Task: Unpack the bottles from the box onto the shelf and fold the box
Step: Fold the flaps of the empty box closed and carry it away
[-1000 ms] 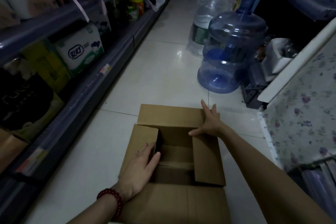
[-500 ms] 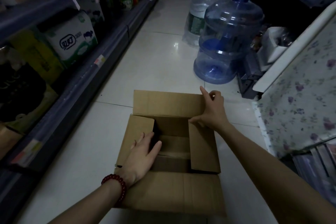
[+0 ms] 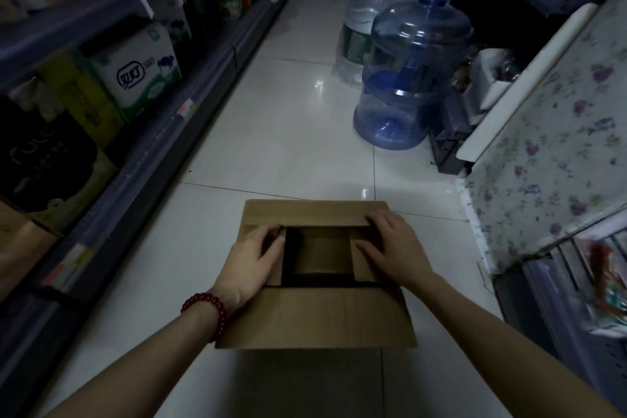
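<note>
A brown cardboard box (image 3: 315,319) sits on the white tiled floor in front of me, its top open. Nothing shows in the dark inside. Its near flap lies spread toward me and its far flap lies back. My left hand (image 3: 249,260), with a red bead bracelet on the wrist, rests flat on the left side flap with fingers curled over its inner edge. My right hand (image 3: 395,248) lies flat on the right side flap, pressing it inward. The store shelf (image 3: 163,146) runs along the left.
Packaged goods fill the left shelf, among them a white-green pack (image 3: 139,75). A large blue water jug (image 3: 410,78) and a wrapped one (image 3: 369,13) stand ahead on the right. A flower-patterned cover (image 3: 556,153) and a rack crowd the right side. The aisle runs on ahead.
My right hand left the far flap and came down onto the right side flap. My left hand slid further onto the left flap. Both side flaps now lie lower.
</note>
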